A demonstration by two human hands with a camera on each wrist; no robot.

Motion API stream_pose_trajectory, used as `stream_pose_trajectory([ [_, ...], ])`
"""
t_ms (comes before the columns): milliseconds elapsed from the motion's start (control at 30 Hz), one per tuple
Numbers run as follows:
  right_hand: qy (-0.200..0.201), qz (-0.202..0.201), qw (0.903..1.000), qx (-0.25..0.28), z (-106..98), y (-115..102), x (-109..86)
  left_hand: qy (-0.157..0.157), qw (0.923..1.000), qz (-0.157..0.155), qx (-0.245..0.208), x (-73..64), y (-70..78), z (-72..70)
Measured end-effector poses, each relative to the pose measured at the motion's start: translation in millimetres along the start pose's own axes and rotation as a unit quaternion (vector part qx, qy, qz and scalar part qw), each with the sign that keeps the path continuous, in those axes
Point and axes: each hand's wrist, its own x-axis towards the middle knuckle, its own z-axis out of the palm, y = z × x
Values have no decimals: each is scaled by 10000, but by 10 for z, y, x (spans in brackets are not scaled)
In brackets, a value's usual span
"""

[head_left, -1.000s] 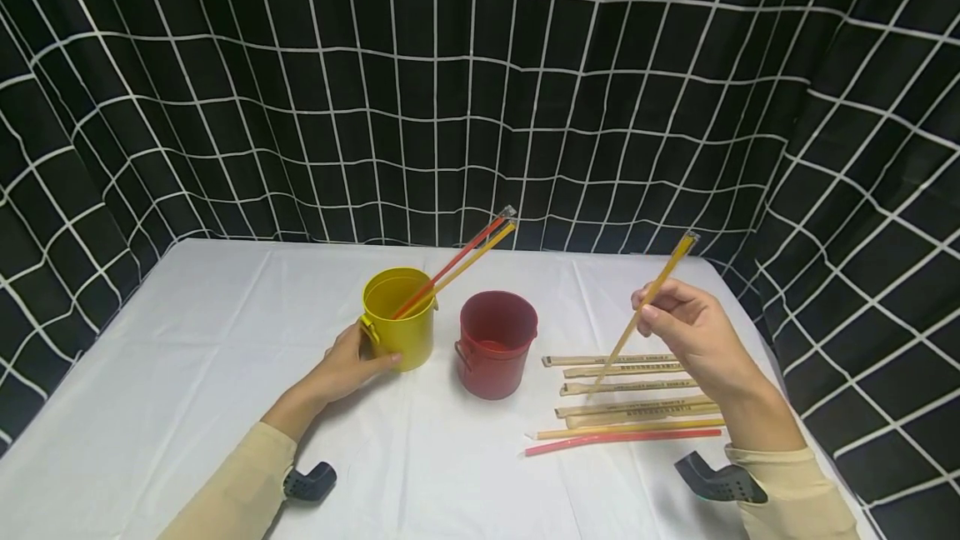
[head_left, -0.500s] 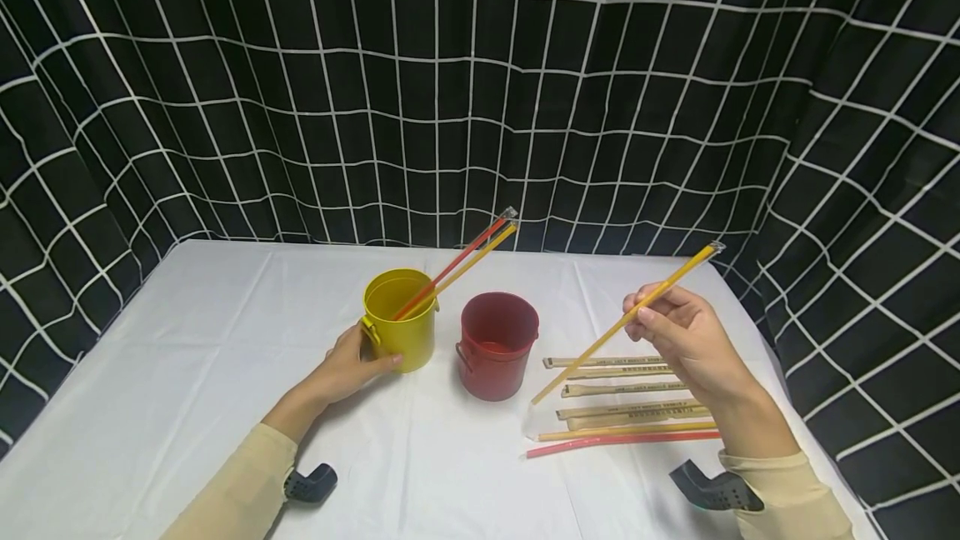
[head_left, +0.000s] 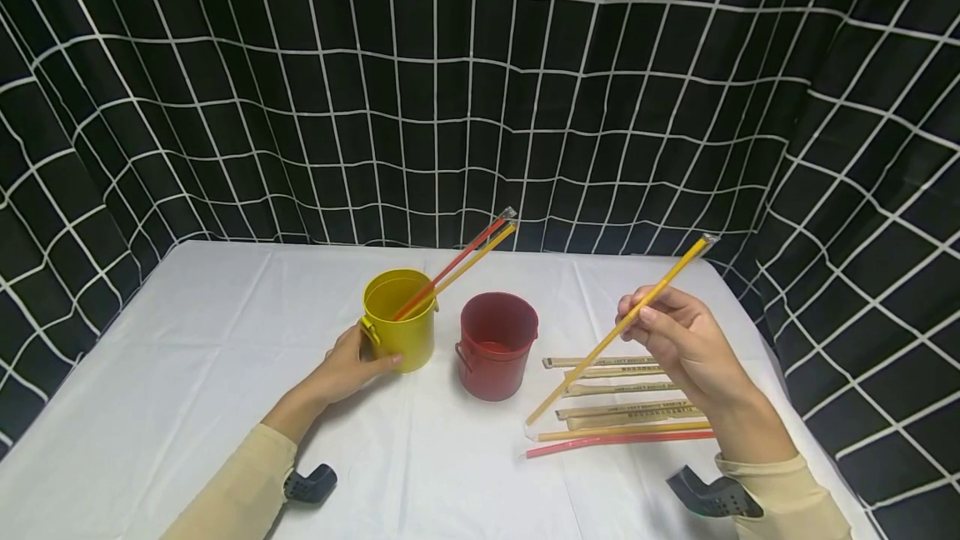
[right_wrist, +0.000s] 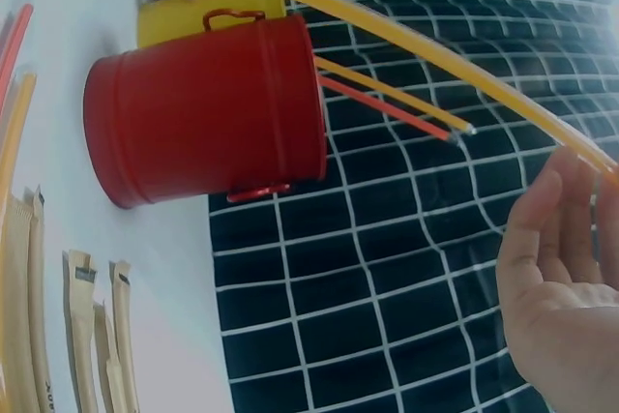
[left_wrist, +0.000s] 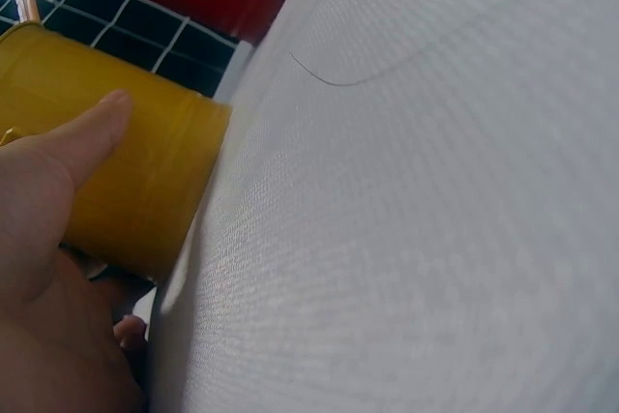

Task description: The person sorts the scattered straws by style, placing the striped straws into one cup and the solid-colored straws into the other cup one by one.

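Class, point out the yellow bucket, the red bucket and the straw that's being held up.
Yellow bucket (head_left: 415, 338): head view, on its outer wall.
Red bucket (right_wrist: 208, 115): right wrist view, on its outer wall.
Held straw (right_wrist: 416, 46): right wrist view, mid-length.

Looks like smooth, softly glossy painted metal on round red bucket (head_left: 495, 377) and round yellow bucket (head_left: 414, 344). Shows shiny plastic on slim orange straw (head_left: 600, 349), dull paper on narrow brown sleeves (head_left: 611, 419), matt, fine weave in white tablecloth (head_left: 225, 390), matt cloth in black gridded curtain (head_left: 453, 86).
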Motion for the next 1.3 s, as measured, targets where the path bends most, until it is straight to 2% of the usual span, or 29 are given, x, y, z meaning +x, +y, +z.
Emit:
stream_pose_trajectory([
  [333,224,-385,9990,12,100,-93,-16,-45,9999,-148,22,10,8,12],
  [433,306,-715,9969,105,143,-121,47,-34,10000,-87,-28,9,12,11],
  [533,369,-1118,9920,462,203,-148,134,-70,9999,15,-77,20,10,16],
  [633,519,-1361,9870,680,290,-170,213,-73,10000,29,-59,32,6,20],
  [867,691,-1498,9839,694,534,-221,386,-29,9999,54,146,58,16,15],
  [1067,809,-1621,9806,746,720,-198,504,-7,9999,74,127,46,27,-9],
  [1300,1114,-1716,9783,315,830,-76,534,17,9998,18,179,14,-14,-12],
])
